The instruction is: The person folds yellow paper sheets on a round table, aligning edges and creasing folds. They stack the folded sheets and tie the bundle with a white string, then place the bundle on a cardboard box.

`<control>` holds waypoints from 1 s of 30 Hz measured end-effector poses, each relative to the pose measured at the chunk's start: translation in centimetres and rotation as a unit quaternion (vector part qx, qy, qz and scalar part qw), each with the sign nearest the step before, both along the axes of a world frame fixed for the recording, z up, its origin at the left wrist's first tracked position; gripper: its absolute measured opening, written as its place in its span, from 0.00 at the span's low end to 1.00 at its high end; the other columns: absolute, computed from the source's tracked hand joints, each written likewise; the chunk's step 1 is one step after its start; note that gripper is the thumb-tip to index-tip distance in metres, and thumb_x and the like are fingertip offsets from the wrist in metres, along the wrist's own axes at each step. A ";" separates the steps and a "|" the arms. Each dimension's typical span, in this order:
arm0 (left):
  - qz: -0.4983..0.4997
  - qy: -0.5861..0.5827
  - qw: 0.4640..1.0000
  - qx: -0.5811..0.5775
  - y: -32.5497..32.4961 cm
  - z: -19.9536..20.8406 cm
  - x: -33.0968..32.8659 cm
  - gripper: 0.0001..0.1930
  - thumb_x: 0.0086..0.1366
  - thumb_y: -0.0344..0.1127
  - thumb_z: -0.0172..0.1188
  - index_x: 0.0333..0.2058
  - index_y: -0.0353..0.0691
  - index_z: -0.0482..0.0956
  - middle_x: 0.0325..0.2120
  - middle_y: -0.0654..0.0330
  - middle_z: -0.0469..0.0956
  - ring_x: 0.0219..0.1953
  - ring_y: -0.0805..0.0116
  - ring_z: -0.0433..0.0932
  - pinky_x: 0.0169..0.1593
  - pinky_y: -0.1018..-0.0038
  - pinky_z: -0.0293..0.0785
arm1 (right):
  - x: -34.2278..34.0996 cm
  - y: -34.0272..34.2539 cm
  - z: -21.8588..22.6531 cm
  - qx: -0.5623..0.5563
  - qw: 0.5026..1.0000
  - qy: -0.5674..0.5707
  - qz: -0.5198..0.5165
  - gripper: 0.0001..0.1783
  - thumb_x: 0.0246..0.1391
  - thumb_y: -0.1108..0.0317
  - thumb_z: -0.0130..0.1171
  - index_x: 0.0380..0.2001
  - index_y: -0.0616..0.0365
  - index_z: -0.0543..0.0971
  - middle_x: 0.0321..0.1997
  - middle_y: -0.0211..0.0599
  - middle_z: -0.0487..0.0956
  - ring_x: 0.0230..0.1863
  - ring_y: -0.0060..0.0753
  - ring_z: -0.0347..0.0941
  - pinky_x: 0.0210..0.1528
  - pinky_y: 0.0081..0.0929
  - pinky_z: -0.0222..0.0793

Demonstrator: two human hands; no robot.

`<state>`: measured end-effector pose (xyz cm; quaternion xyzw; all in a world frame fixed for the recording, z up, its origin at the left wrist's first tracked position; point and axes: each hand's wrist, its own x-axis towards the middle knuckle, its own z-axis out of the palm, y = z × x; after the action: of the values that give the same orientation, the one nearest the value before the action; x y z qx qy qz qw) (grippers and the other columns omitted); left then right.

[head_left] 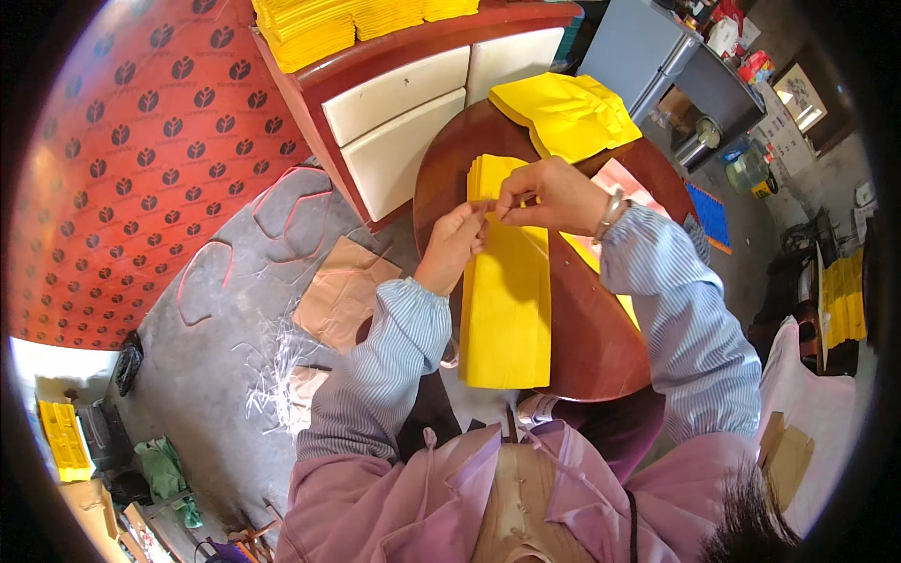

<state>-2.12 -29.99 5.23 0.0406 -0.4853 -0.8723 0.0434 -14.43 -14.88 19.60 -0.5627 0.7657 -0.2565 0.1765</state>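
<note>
A long bundle of folded yellow paper (pixel 507 319) lies lengthwise before me, its near end jutting past the edge of the round brown table (pixel 601 347). Over the bundle's upper part, my left hand (pixel 453 246) and my right hand (pixel 554 197) meet with fingertips pinched close together. Whatever is between the fingers is too small to make out. A bracelet circles my right wrist. Beyond my hands, a wider pile of yellow paper (pixel 568 113) rests on the table's far side. A pinkish sheet (pixel 627 183) shows partly behind my right wrist, and more yellow paper pokes out under that forearm.
Stacked yellow paper (pixel 347 28) tops a red cabinet with cream drawers (pixel 404 141). Brown paper (pixel 343 291), white strips (pixel 282 366) and pink-red cords (pixel 225 272) litter the floor at left. A patterned red sheet (pixel 150 169) hangs behind. A grey fridge (pixel 629 56) stands far right.
</note>
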 end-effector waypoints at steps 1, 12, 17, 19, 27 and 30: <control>-0.012 0.002 1.000 0.029 0.1 -0.2 0.0 0.16 0.79 0.34 0.52 0.60 0.33 0.74 0.35 0.69 0.71 0.34 0.80 0.68 0.38 0.82 0.65 | -0.1 -0.8 -0.6 0.002 1.000 -0.027 0.008 0.07 0.54 0.68 0.71 0.34 0.59 0.89 0.34 0.38 0.89 0.34 0.35 0.86 0.41 0.28 0.80; -0.043 -0.033 0.998 -0.020 0.0 -1.1 1.1 0.12 0.80 0.39 0.53 0.49 0.36 0.78 0.33 0.69 0.71 0.32 0.80 0.68 0.37 0.81 0.65 | 1.2 -2.1 -4.1 -0.099 0.976 -0.177 -0.081 0.09 0.56 0.71 0.69 0.41 0.60 0.87 0.38 0.35 0.87 0.40 0.24 0.83 0.43 0.25 0.80; -0.046 -0.016 0.996 -0.075 -1.0 -1.5 1.6 0.15 0.81 0.45 0.53 0.45 0.38 0.80 0.32 0.70 0.72 0.32 0.80 0.69 0.37 0.81 0.66 | 0.9 -0.8 -5.1 -0.031 0.996 -0.031 -0.071 0.14 0.53 0.69 0.73 0.44 0.56 0.89 0.42 0.39 0.88 0.41 0.38 0.85 0.46 0.29 0.80; -0.048 -0.007 0.995 -0.091 -1.1 -1.4 1.7 0.16 0.81 0.45 0.53 0.45 0.38 0.81 0.31 0.69 0.73 0.32 0.80 0.71 0.38 0.81 0.67 | 1.2 -0.5 -5.6 -0.048 0.996 -0.020 -0.077 0.11 0.55 0.70 0.74 0.42 0.58 0.89 0.39 0.39 0.87 0.39 0.37 0.85 0.45 0.30 0.80; 0.063 0.011 0.972 -0.224 -1.9 -1.5 1.6 0.13 0.76 0.36 0.62 0.43 0.31 0.87 0.34 0.62 0.85 0.36 0.76 0.80 0.43 0.80 0.75 | 2.3 1.3 -6.7 -0.097 0.985 0.090 -0.112 0.06 0.66 0.69 0.64 0.40 0.60 0.81 0.43 0.36 0.85 0.35 0.31 0.80 0.39 0.29 0.77; 0.060 0.001 0.979 -0.197 -2.5 -1.8 1.3 0.11 0.73 0.32 0.65 0.46 0.30 0.87 0.34 0.61 0.86 0.37 0.75 0.82 0.45 0.78 0.78 | 2.3 1.2 -7.7 -0.163 0.949 -0.200 -0.180 0.05 0.68 0.70 0.61 0.44 0.58 0.78 0.44 0.33 0.84 0.34 0.25 0.78 0.38 0.25 0.76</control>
<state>-0.80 -32.45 3.45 0.0591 -0.6441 -0.7557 0.1031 -12.10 -13.67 11.89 -0.3739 0.7511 -0.5124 0.1828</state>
